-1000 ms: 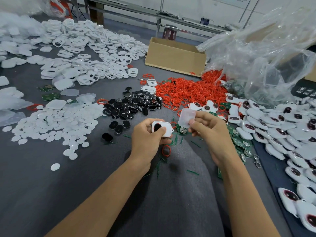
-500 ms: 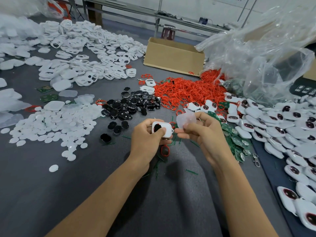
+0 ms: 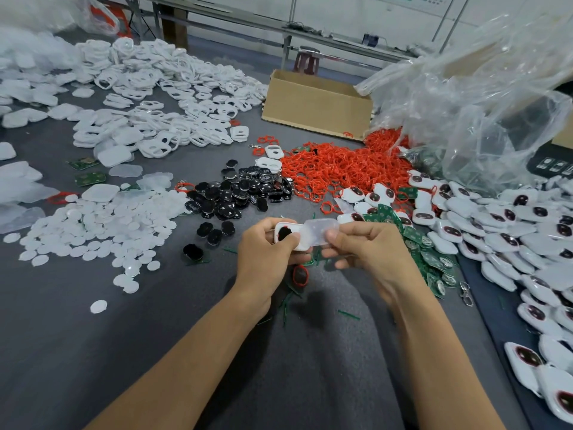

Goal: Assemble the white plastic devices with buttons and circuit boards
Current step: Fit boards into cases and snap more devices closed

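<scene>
From the head camera, two bare hands meet above a grey table. The left hand (image 3: 266,256) grips a white device shell (image 3: 286,235) with a black button. The right hand (image 3: 369,252) pinches a translucent cover (image 3: 321,232) overlapping the shell's right end. Green circuit boards (image 3: 431,262) lie just right.

You are at a bench in a small-parts assembly workshop, factory-style. The grey work surface (image 3: 93,352) before you is heaped with sorted components in bulk: white plastic shells (image 3: 173,119), white discs (image 3: 102,225), black buttons (image 3: 242,190), red rings (image 3: 335,169) and green circuit boards (image 3: 434,262). To your right lie rows of white devices (image 3: 496,225) with dark buttons fitted. A cardboard box (image 3: 313,107) and a clear plastic bag (image 3: 480,103) sit at the far edge, with a metal-framed bench (image 3: 248,24) behind.
</scene>
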A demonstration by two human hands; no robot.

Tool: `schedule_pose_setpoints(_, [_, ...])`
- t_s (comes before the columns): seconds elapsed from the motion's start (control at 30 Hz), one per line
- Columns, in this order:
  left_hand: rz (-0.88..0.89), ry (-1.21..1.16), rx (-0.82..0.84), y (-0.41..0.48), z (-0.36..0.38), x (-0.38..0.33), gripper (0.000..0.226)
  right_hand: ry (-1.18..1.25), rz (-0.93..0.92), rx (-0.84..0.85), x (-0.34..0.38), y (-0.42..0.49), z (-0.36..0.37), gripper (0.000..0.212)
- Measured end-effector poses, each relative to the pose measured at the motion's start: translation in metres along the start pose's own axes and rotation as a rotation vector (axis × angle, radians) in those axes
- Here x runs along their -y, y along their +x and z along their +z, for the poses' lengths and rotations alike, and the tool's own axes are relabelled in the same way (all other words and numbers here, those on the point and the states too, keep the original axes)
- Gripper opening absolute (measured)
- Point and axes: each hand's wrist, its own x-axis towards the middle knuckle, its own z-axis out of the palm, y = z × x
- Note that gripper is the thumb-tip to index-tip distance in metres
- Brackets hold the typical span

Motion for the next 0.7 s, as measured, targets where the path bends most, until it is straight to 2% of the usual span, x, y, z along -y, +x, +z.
schedule_pose_setpoints(0.1, [-0.009, -0.003, 0.0, 0.0, -0.001, 0.0, 0.019, -0.03, -0.045, -0.021, -0.001, 0.0, -0.001, 0.014])
schedule_pose_setpoints(0.17, [-0.016, -0.013, 0.001, 0.0, -0.001, 0.0, 0.017, -0.087, -0.103, -0.061, 0.0, 0.0, -0.001, 0.01])
schedule_pose_setpoints(0.33, [-0.065, -0.084, 0.058, 0.001, 0.0, -0.002, 0.016, -0.057, -0.151, -0.141, 0.002, 0.0, 0.0, 0.009])
schedule_pose_setpoints(0.5, [-0.124, -0.1, 0.153, 0.0, 0.002, -0.003, 0.03, -0.18, -0.21, -0.229, 0.0, 0.0, 0.003, 0.012])
schedule_pose_setpoints(0.7, [-0.053, -0.005, 0.216, -0.004, 0.002, -0.002, 0.043, -0.364, -0.269, -0.285, -0.004, 0.003, 0.009, 0.017])
